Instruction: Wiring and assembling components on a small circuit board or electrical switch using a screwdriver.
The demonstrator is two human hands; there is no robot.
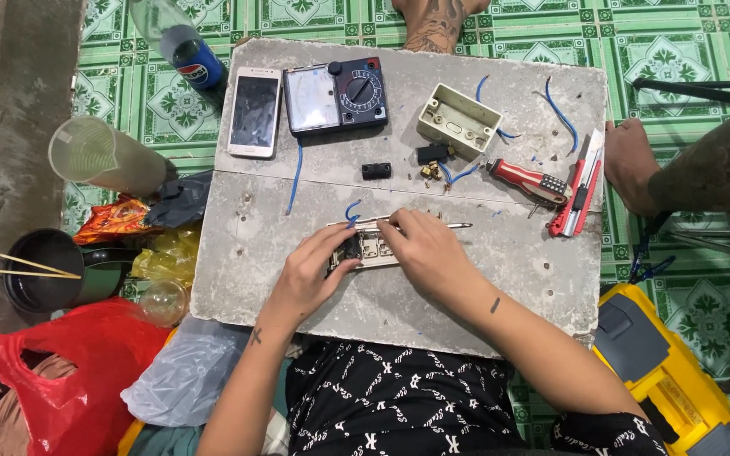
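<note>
From here I can't see most of the switch plate [371, 250]: my left hand [310, 274] and right hand [420, 247] cover it, and its terminals are too small to read. The screwdriver [458, 225] handle is hidden in my right palm. Above the slab [500, 279], a tattooed foot [437, 21] and the bottle [181, 46] are cut by the top edge. Right of the slab, another person's forearm [716, 165] runs off frame, as does the yellow case [678, 380].

Grey slab [483, 312] on tiled floor [686, 51]; phone [254, 112]; multimeter [336, 95]; junction box [458, 120]; screwdriver [527, 180].
</note>
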